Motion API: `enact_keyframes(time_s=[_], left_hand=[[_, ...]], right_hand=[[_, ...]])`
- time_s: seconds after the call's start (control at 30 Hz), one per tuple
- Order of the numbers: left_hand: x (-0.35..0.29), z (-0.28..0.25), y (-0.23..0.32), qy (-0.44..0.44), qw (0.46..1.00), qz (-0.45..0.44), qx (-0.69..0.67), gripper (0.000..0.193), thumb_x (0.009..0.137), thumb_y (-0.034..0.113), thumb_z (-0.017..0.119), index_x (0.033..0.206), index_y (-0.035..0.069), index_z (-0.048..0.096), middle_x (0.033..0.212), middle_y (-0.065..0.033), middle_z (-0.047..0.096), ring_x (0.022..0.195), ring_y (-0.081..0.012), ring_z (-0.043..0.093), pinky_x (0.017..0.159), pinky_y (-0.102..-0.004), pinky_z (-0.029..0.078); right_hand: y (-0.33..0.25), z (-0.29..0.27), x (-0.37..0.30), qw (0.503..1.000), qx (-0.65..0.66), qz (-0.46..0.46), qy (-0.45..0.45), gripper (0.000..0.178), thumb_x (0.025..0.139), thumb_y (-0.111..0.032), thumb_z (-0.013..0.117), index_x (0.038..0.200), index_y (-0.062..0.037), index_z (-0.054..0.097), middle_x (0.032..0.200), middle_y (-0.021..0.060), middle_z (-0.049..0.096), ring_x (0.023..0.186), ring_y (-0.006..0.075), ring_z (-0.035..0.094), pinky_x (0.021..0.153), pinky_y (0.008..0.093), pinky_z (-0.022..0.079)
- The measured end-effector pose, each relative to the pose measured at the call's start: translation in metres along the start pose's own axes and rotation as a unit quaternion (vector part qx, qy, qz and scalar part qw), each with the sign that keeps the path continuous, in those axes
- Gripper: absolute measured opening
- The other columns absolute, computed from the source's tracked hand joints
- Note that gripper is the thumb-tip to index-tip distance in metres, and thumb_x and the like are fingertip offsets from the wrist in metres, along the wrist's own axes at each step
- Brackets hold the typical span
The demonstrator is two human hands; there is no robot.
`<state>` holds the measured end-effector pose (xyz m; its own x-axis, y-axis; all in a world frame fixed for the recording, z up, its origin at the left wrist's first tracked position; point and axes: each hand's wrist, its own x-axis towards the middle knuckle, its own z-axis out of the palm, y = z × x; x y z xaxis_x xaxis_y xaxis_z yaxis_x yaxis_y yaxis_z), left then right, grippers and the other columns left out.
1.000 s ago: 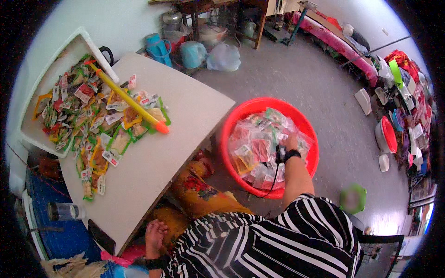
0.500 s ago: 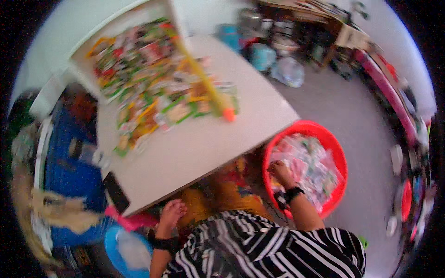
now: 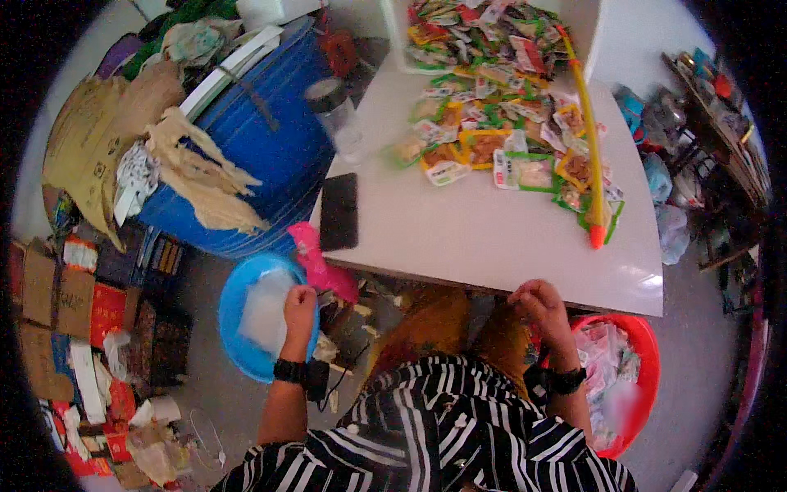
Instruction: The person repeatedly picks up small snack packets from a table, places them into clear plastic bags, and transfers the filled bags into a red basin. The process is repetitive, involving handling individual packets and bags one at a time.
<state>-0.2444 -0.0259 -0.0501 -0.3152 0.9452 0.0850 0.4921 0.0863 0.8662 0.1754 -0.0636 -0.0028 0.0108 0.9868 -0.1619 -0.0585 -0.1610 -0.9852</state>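
In the head view, our left hand point(image 3: 301, 305) hangs by the pale plastic point(image 3: 264, 312) in the blue basin point(image 3: 225, 321), our right hand point(image 3: 541, 303) at the bench point(image 3: 459, 234) edge; fingers curl, but we cannot tell whether either grip holds anything. Food packets point(image 3: 488, 149) lie loose on the bench; a careless sweep could roll the yellow tube point(image 3: 590, 139), scattering them.

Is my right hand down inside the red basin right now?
No, your right hand is by the near edge of the white table, to the left of the red basin.
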Motion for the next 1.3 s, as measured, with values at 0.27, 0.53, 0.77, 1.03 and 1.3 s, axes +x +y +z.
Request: enact_keyframes(time_s=[0.27, 0.53, 0.77, 1.03, 1.3], left_hand=[[0.009, -0.08, -0.159, 0.062, 0.937, -0.095, 0.33, 0.048, 0.064, 0.024, 0.058, 0.102, -0.002, 0.046, 0.095, -0.02, 0.051, 0.091, -0.0326, 0.047, 0.078, -0.0363, 0.038], [0.005, -0.086, -0.164, -0.216, 0.864, -0.151, 0.429, 0.033, 0.068, 0.029, 0.054, 0.083, -0.001, 0.054, 0.087, -0.0181, 0.055, 0.082, -0.0297, 0.052, 0.071, -0.0342, 0.04], [-0.015, -0.093, -0.158, -0.139, 0.964, -0.025, 0.227, 0.031, 0.068, 0.027, 0.054, 0.08, -0.002, 0.053, 0.081, -0.015, 0.055, 0.077, -0.0242, 0.052, 0.067, -0.032, 0.041], [-0.012, -0.111, -0.17, -0.183, 0.964, -0.034, 0.189, 0.031, 0.069, 0.025, 0.052, 0.086, -0.001, 0.053, 0.082, -0.0149, 0.054, 0.076, -0.0278, 0.051, 0.069, -0.0352, 0.04], [-0.006, -0.118, -0.229, -0.137, 0.932, 0.054, 0.331, 0.024, 0.074, 0.02, 0.043, 0.078, -0.002, 0.053, 0.08, -0.0183, 0.054, 0.074, -0.0325, 0.051, 0.066, -0.04, 0.041]], right_hand=[[0.013, 0.009, 0.047, 0.99, 0.042, -0.087, 0.102, 0.009, 0.078, -0.005, 0.043, 0.087, -0.0052, 0.046, 0.079, 0.0032, 0.051, 0.072, 0.0099, 0.048, 0.06, 0.0203, 0.039], [0.019, 0.0, 0.054, 0.989, 0.045, -0.084, 0.113, 0.012, 0.076, -0.008, 0.048, 0.087, -0.0042, 0.047, 0.076, 0.003, 0.052, 0.066, 0.0091, 0.047, 0.057, 0.0204, 0.039], [0.02, -0.003, 0.054, 0.992, -0.002, -0.073, 0.101, 0.011, 0.076, -0.009, 0.049, 0.086, -0.0047, 0.048, 0.074, 0.0015, 0.051, 0.065, 0.0083, 0.045, 0.057, 0.0199, 0.038], [0.037, -0.007, 0.06, 0.985, -0.049, -0.118, 0.113, 0.01, 0.076, -0.007, 0.048, 0.086, -0.0035, 0.047, 0.076, 0.0026, 0.053, 0.065, 0.0078, 0.047, 0.055, 0.0204, 0.04], [0.038, -0.007, 0.062, 0.989, -0.019, -0.116, 0.093, 0.007, 0.076, -0.006, 0.049, 0.082, -0.003, 0.047, 0.072, -0.0001, 0.051, 0.064, 0.0059, 0.045, 0.057, 0.0182, 0.038]])
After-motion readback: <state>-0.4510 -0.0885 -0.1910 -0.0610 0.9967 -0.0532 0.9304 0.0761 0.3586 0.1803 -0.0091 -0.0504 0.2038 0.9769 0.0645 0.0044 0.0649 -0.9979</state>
